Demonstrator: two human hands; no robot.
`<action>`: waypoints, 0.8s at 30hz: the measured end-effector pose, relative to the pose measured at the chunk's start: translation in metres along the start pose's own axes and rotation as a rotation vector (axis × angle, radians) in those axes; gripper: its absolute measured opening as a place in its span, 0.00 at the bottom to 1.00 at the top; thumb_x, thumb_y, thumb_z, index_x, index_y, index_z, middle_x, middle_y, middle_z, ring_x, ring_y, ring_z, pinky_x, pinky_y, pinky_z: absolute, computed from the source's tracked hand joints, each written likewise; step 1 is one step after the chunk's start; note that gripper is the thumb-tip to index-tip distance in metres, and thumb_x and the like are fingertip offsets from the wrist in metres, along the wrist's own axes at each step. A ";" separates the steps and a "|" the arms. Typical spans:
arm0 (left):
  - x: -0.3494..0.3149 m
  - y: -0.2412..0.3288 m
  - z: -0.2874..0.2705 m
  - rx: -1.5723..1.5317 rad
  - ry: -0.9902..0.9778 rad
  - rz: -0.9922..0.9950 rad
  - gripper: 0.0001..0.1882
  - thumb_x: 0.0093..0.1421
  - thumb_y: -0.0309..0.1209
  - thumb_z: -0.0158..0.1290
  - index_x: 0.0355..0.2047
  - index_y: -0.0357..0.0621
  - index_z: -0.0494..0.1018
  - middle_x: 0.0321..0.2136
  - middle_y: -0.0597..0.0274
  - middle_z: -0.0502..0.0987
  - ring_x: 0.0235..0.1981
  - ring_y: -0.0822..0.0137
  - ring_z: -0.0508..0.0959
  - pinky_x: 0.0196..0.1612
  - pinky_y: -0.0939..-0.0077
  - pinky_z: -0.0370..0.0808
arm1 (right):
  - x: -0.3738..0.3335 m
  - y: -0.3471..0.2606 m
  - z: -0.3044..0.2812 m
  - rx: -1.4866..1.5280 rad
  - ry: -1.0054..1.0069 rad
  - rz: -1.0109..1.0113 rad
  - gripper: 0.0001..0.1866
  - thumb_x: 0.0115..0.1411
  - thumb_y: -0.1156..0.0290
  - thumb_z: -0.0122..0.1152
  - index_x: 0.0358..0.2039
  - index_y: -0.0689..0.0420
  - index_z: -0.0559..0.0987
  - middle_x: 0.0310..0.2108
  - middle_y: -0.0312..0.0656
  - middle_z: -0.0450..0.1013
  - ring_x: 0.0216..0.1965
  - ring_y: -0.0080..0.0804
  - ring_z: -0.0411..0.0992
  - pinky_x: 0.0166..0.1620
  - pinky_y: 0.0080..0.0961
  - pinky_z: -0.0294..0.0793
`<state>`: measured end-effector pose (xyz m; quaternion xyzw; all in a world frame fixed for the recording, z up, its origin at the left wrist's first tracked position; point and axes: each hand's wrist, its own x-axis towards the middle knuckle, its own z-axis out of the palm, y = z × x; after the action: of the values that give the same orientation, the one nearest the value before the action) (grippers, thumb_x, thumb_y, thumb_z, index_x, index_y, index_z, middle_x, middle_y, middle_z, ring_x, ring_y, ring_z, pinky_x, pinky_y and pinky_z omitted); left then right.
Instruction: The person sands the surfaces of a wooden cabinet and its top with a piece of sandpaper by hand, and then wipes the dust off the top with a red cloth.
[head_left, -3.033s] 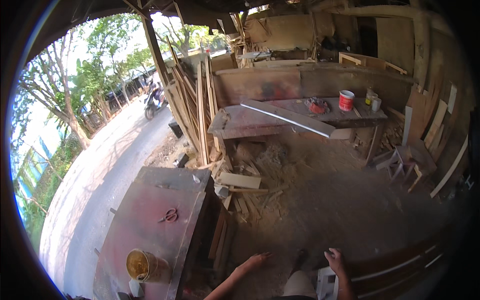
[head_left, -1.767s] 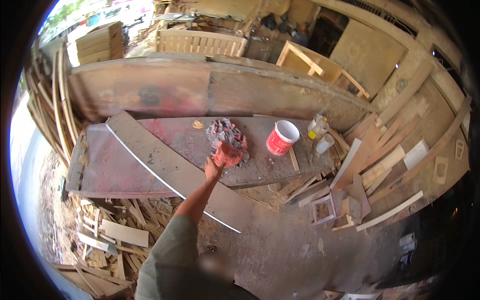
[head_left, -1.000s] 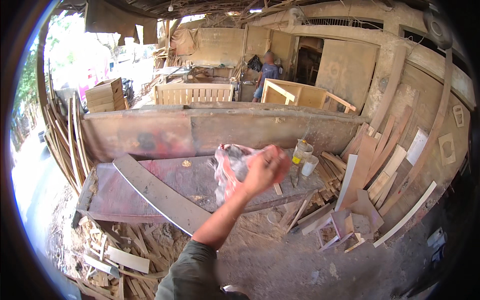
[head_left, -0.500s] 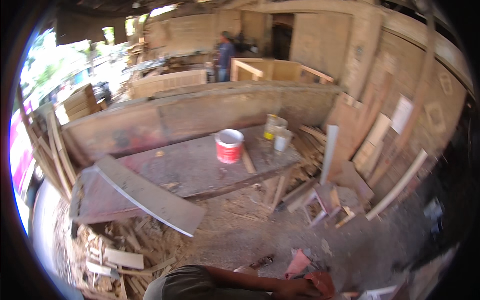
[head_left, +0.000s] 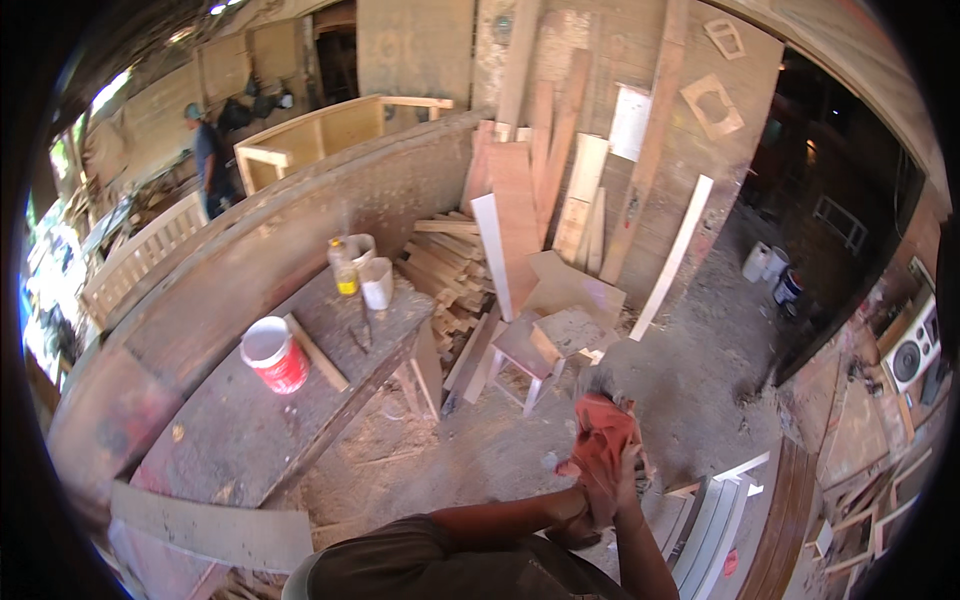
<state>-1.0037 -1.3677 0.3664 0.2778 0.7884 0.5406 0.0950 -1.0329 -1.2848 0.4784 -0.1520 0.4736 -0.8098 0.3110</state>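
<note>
A crumpled red-orange cloth [head_left: 604, 430] is bunched up in front of me, above the dusty floor. My left hand [head_left: 592, 503], reaching across from the lower middle, is closed on its lower end. From the lower edge comes my right forearm, and my right hand [head_left: 629, 470] grips the cloth's right side. Folds of the cloth and motion hide some of the fingers. A darker patch, perhaps another rag or the floor behind, shows at the cloth's top and right edge.
On the worn workbench [head_left: 215, 440] stand a red-and-white bucket [head_left: 278, 362], a yellow-labelled bottle [head_left: 343, 268] and pale containers [head_left: 376, 283]. A small stool [head_left: 527, 360] and leaning boards [head_left: 517, 230] lie ahead. Long planks [head_left: 778, 510] rest at right. Another person [head_left: 208, 160] stands far left.
The view has swung to the right. The cloth has come up from the lower edge, and my right hand now shows on it beside my left.
</note>
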 end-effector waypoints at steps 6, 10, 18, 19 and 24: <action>0.019 -0.071 -0.087 -0.063 0.293 -0.127 0.19 0.65 0.34 0.55 0.54 0.39 0.77 0.54 0.51 0.77 0.56 0.57 0.75 0.60 0.61 0.70 | 0.041 0.021 0.007 -0.815 -0.119 -0.429 0.57 0.68 0.32 0.46 0.76 0.67 0.42 0.77 0.55 0.44 0.77 0.52 0.46 0.75 0.43 0.48; 0.035 -0.098 -0.135 -0.138 0.390 -0.212 0.18 0.64 0.33 0.55 0.52 0.39 0.78 0.52 0.52 0.78 0.55 0.57 0.76 0.60 0.62 0.71 | 0.029 0.007 0.011 -1.039 -0.225 -0.318 0.58 0.66 0.34 0.52 0.76 0.68 0.41 0.78 0.62 0.39 0.79 0.58 0.40 0.76 0.46 0.43; 0.077 -0.104 -0.104 -0.580 0.506 -0.307 0.15 0.63 0.30 0.56 0.47 0.37 0.80 0.49 0.53 0.81 0.51 0.59 0.78 0.58 0.64 0.73 | 0.066 -0.005 -0.048 -0.666 0.015 -0.229 0.64 0.51 0.51 0.81 0.76 0.65 0.49 0.76 0.54 0.49 0.76 0.51 0.50 0.76 0.42 0.49; 0.080 -0.103 -0.107 -0.663 0.576 -0.313 0.15 0.62 0.30 0.56 0.47 0.37 0.80 0.48 0.53 0.81 0.51 0.59 0.78 0.57 0.64 0.73 | 0.074 -0.020 -0.055 -0.707 -0.097 -0.021 0.60 0.51 0.50 0.81 0.74 0.63 0.55 0.72 0.54 0.58 0.73 0.45 0.58 0.74 0.37 0.55; 0.133 -0.110 -0.202 -0.742 0.930 -0.206 0.13 0.62 0.28 0.56 0.44 0.36 0.82 0.46 0.53 0.82 0.49 0.60 0.80 0.56 0.65 0.75 | 0.075 -0.070 -0.114 -0.759 -0.175 0.141 0.29 0.66 0.54 0.65 0.61 0.60 0.77 0.45 0.49 0.82 0.51 0.40 0.79 0.59 0.37 0.74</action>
<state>-1.2418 -1.4859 0.3669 -0.1174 0.5289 0.8323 -0.1170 -1.1765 -1.2320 0.4774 -0.2918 0.7202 -0.5379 0.3269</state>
